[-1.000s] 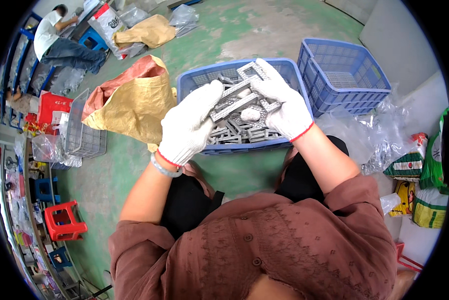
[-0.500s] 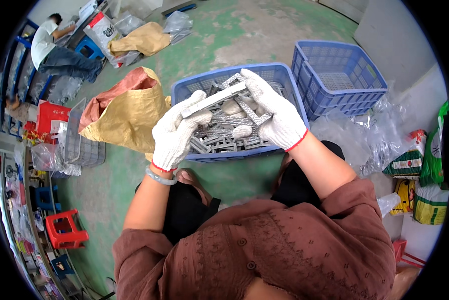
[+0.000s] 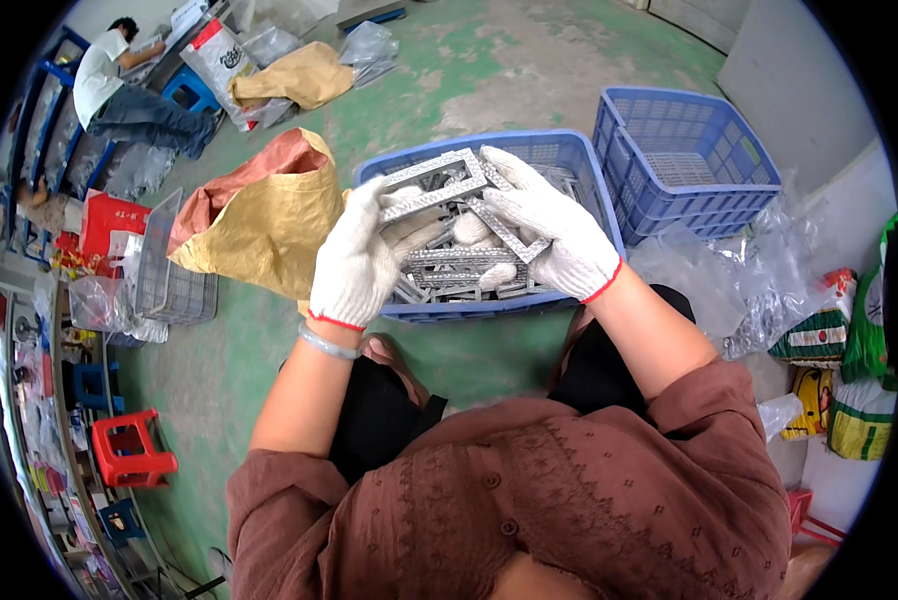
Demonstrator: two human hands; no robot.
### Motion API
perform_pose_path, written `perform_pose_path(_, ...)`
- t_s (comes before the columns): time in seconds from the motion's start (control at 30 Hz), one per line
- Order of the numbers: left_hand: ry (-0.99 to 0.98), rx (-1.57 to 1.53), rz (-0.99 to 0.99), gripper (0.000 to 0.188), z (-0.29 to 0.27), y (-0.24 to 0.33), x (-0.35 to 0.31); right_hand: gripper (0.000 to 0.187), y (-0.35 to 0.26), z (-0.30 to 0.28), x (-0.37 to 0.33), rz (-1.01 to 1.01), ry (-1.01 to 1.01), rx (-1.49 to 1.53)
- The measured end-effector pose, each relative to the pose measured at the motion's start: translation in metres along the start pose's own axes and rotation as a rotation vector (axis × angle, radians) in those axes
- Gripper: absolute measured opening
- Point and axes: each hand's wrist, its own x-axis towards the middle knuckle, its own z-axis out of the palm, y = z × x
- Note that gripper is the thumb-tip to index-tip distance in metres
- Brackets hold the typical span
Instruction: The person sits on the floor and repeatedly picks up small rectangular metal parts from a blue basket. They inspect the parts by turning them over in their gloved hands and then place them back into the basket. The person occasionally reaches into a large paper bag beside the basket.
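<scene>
Both my hands wear white knit gloves with red cuffs, above a blue plastic crate (image 3: 610,215) full of silver metal pieces. My left hand (image 3: 354,262) is closed on one end of a rectangular metal frame (image 3: 431,201), its open middle facing me. The far end of that frame lies by the fingertips of my right hand (image 3: 564,225). A second metal frame (image 3: 504,232) rests in my right hand, between thumb and palm, slanting over the pile. White glove-like shapes (image 3: 472,228) show among the pieces; what they belong to is unclear.
An open yellow woven sack (image 3: 269,225) stands left of the crate, with a grey basket (image 3: 177,270) beyond it. Another blue crate (image 3: 684,200) is at the right, near clear plastic bags (image 3: 709,275). A red stool (image 3: 132,448) stands left; a person (image 3: 129,95) sits far left.
The frame in my left hand has turned from edge-on to show its open rectangle. My left fingers have shifted around its end. My right hand keeps its frame.
</scene>
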Motion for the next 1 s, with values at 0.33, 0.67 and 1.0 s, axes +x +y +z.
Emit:
perform_pose_path(0.33, 0.164, -0.340, -0.031, 0.041, 0.006, 0.012, 0.014, 0.066, 0.004, -0.003, -0.002, 0.044, -0.049, -0.010)
perform_pose_path(0.67, 0.152, -0.237, -0.062, 0.037, -0.017, 0.026, 0.005, 0.079, -0.006, -0.004, -0.002, 0.073, -0.097, -0.093)
perform_pose_path(1.0, -0.090, 0.053, -0.330, 0.045, -0.045, -0.004, -0.016, 0.082, -0.012, -0.004, 0.000, -0.035, -0.044, -0.055)
